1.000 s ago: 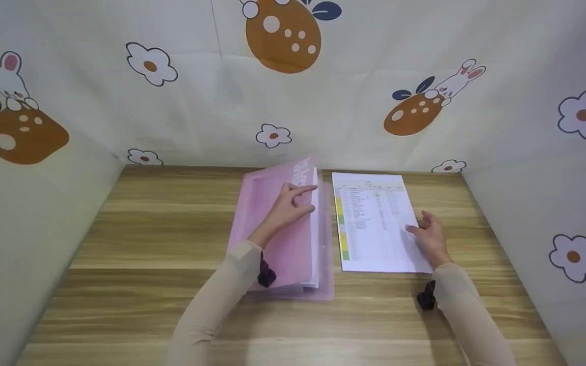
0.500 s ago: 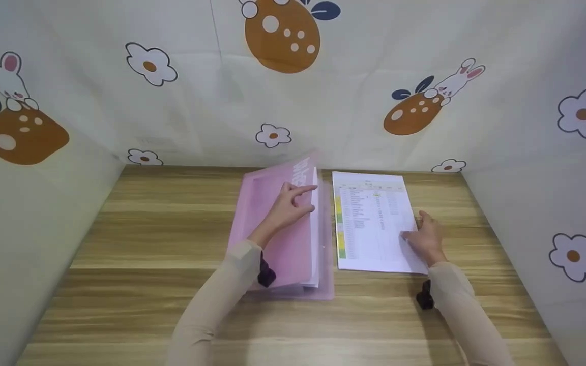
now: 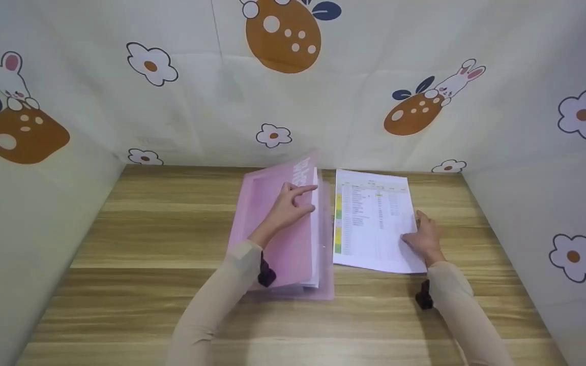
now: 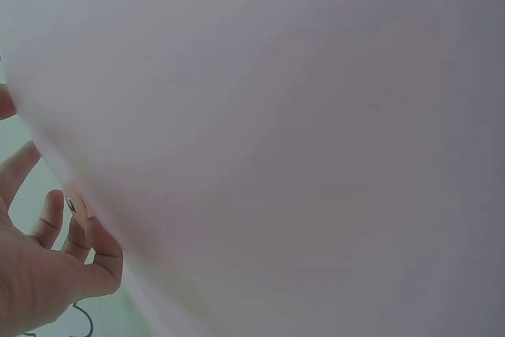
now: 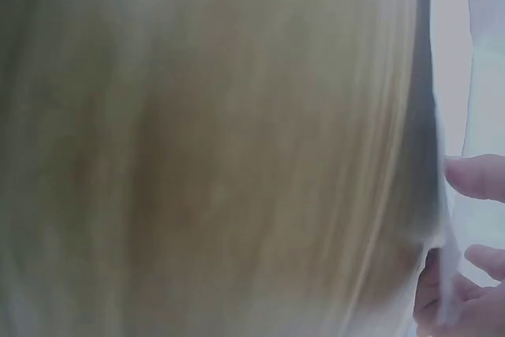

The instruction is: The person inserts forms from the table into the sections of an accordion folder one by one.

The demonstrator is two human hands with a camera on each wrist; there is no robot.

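A pink translucent folder [image 3: 283,254] lies at the middle of the table, its cover raised at a slant, white sheets [image 3: 315,239] showing beneath. My left hand [image 3: 287,206] rests along the cover, thumb and forefinger holding its right edge; some of its fingers curl at that edge in the left wrist view. Right of the folder is a printed paper [image 3: 369,223] with a table and a yellow-green strip down its left side. My right hand [image 3: 425,239] grips the paper's lower right edge, thumb on top and fingers below, as the right wrist view also shows.
The wood-grain table [image 3: 145,229] is walled by a pale curtain [image 3: 196,101] printed with flowers, rabbits and orange fruit. The folder and paper lie near its back edge. A small black camera [image 3: 266,274] hangs under the left wrist.
The paper has turned slightly, its top edge shifting right and its lower left corner moving up and left. My right hand has shifted a little left with it. Left hand and folder stay still.
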